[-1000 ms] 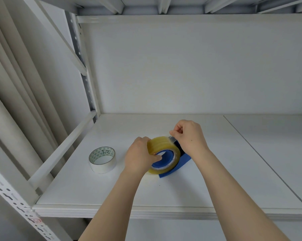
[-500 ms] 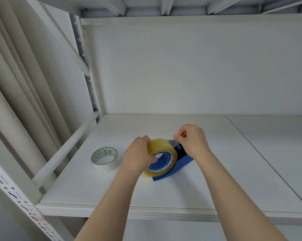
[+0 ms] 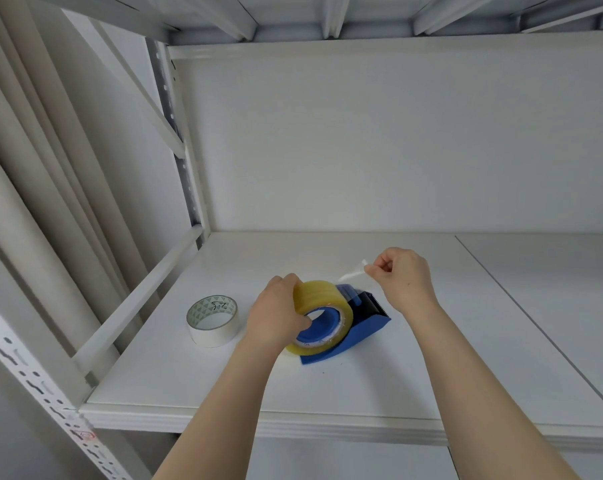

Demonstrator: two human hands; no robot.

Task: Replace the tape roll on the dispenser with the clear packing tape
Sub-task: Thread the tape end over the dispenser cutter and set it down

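Resting on a white rack shelf (image 3: 189,375): blue dispenser (image 3: 369,327), white tape roll (image 3: 214,336).

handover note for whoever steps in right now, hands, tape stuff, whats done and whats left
Left hand grips the clear packing tape roll, which sits on the hub of the blue dispenser.
Right hand pinches the loose tape end, lifted above the dispenser's front.
White tape roll lies flat on the shelf, left of the dispenser.
Done: clear roll mounted.
Left: probably lead the end down to the serrated cutter and press it there.
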